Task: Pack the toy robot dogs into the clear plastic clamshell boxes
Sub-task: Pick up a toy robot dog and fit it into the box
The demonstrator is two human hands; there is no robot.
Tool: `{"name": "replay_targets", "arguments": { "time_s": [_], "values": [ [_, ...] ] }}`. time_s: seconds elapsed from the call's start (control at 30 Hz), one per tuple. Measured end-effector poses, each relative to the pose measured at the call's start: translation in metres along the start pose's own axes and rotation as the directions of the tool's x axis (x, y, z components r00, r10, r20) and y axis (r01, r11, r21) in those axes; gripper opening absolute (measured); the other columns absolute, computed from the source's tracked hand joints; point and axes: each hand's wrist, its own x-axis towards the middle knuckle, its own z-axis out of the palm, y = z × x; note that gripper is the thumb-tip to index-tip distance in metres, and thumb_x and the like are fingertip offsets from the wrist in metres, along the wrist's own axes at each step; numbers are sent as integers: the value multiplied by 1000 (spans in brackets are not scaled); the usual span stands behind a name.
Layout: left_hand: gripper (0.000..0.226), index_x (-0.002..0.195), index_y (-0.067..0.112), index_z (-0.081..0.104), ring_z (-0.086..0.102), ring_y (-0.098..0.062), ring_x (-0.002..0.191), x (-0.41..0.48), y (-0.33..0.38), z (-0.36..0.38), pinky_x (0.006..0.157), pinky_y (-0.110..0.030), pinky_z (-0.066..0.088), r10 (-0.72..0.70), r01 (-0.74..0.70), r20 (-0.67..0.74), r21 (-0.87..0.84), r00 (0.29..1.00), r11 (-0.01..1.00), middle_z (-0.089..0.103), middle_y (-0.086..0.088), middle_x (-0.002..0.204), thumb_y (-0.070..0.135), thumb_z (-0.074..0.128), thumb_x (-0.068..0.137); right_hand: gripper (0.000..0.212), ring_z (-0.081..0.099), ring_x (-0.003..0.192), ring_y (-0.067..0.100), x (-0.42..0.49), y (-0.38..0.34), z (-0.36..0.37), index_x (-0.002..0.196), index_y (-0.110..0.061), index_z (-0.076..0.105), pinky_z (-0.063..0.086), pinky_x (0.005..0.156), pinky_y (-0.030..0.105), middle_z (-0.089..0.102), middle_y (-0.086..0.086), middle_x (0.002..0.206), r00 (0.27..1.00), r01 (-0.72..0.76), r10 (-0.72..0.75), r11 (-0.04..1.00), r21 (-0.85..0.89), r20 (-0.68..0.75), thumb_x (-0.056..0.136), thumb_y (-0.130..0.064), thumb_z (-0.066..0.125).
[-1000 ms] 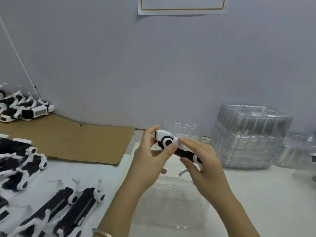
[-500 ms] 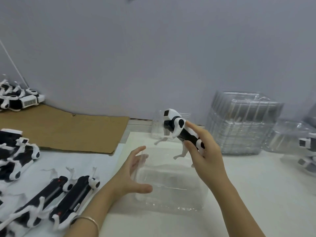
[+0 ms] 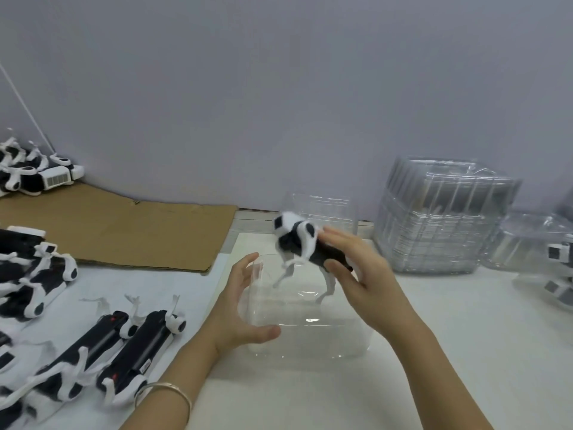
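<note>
Your right hand [image 3: 364, 274] grips the black-and-white toy robot dog [image 3: 305, 247] by its rear body, fingers [image 3: 338, 240] over the top and thumb beneath, closed snugly on it. The dog hangs in the air, head pointing left and away from you, its thin white legs dangling just above the open clear plastic clamshell box [image 3: 305, 318]. The dog is blurred, so you cannot tell whether a foot touches the box.

Your left hand [image 3: 240, 305] is spread wide, holding nothing: fingertips at the box's far left corner, thumb lying along its near left wall. A thin metal bangle [image 3: 169, 391] circles that wrist.

The box sits on the white counter [image 3: 465, 336] straight ahead of you, its raised lid [image 3: 321, 209] standing up at the back edge. Behind and right of it, a tall stack of empty clear clamshell boxes [image 3: 440, 215] stands near the grey wall [image 3: 279, 88], apart from your right hand. More clear boxes [image 3: 533, 240] with dogs inside sit at the far right edge.

To the left, two toy dogs lying on their backs [image 3: 124, 352] rest just beside your left forearm, with others [image 3: 28, 274] crowded further left. A flat brown cardboard sheet [image 3: 117, 231] lies behind them, and another cluster of dogs [image 3: 34, 172] sits in the far left corner. Open counter lies in front of the box and to its right.
</note>
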Motion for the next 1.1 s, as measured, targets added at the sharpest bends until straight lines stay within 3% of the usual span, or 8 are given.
{"name": "replay_targets", "arguments": {
  "time_s": [0.13, 0.3, 0.47, 0.57, 0.77, 0.9, 1.0, 1.1],
  "values": [
    [114, 139, 53, 28, 32, 10, 134, 2, -3, -1, 98, -6, 35, -22, 23, 35, -30, 999, 999, 39, 26, 142, 59, 88, 43, 57, 39, 125, 4, -2, 7, 4, 126, -57, 48, 34, 103, 21, 38, -38, 125, 944, -52, 128, 968, -246, 304, 98, -8, 54],
    [105, 134, 53, 33, 31, 0, 140, 2, -4, -1, 112, -26, 28, -32, 33, 40, -10, 999, 999, 39, 9, 147, 58, 87, 45, 49, 44, 112, 9, -2, 13, 5, 131, -43, 56, 34, 94, 19, 51, -28, 115, 876, -103, 232, 946, -306, 423, 97, -9, 53],
    [91, 131, 56, 37, 31, -1, 140, 2, -1, -1, 112, -24, 27, -5, 4, 58, 25, 998, 1000, 40, 21, 143, 47, 82, 52, 47, 31, 108, -2, -1, 16, 10, 129, -45, 56, 22, 97, 22, 49, -32, 110, 877, -136, 274, 929, -344, 394, 96, -12, 57],
    [79, 126, 59, 44, 27, -1, 141, 3, 2, 0, 113, -28, 24, 7, -16, 94, 90, 996, 996, 38, 15, 146, 48, 76, 55, 45, 23, 105, 0, -2, 18, 12, 127, -54, 54, 14, 85, 26, 52, -35, 110, 869, -127, 305, 898, -421, 389, 97, -19, 56],
    [70, 117, 58, 53, 18, 7, 142, 3, 3, -1, 115, -35, 21, -60, 50, 93, 104, 994, 993, 30, 15, 150, 51, 75, 51, 41, 26, 123, 5, 0, 21, 23, 126, -53, 56, 10, 87, 24, 43, -24, 142, 884, 30, 229, 841, -540, 407, 96, -26, 59],
    [95, 136, 53, 34, 21, 2, 142, 4, 15, 3, 117, -32, 22, -86, 87, 108, -8, 990, 996, 27, 20, 151, 51, 74, 50, 49, 19, 131, -6, -4, 23, 3, 117, -73, 42, 0, 106, 16, 26, -36, 140, 935, -250, 300, 936, -249, 189, 79, -57, 69],
    [124, 147, 49, 11, 23, -8, 142, 12, 32, 1, 104, -31, 22, -357, 368, 89, -242, 930, 898, 23, 12, 155, 59, 76, 42, 87, 21, 141, 2, -8, 29, -20, 140, -65, 16, 21, 114, 36, 21, -29, 149, 798, -583, 570, 812, 12, 196, 70, -66, 69],
    [109, 146, 34, 29, 43, 1, 130, 21, 31, 5, 99, -18, 32, -460, 479, 138, -293, 877, 827, 47, 23, 139, 55, 84, 54, 99, 15, 148, 9, -15, 35, -26, 151, -48, -1, 17, 112, 30, 14, -11, 162, 555, -799, 666, 593, 97, 499, 75, -58, 62]
  ]
}}
